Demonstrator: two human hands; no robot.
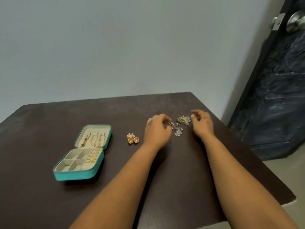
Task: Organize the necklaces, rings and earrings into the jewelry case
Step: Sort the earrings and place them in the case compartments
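Note:
A teal jewelry case (pixel 77 175) lies open at the table's left. Gold necklaces (pixel 94 139) hang in its lid and gold rings (pixel 93 157) sit in the right-hand slots of the base. Gold earrings (pixel 132 138) lie loose on the table between the case and my hands. My left hand (pixel 156 129) pinches a small silver earring (pixel 171 124) at the edge of a cluster of silver earrings (pixel 178 131). My right hand (pixel 202 121) hovers with curled, parted fingers just right of a green and gold earring pile (pixel 183 119).
The dark brown table (pixel 49 204) stands against a pale wall. A dark door (pixel 280 80) with a metal knob (pixel 296 20) is to the right, beyond the table's right edge. The case's square compartments (pixel 72 160) hold nothing visible.

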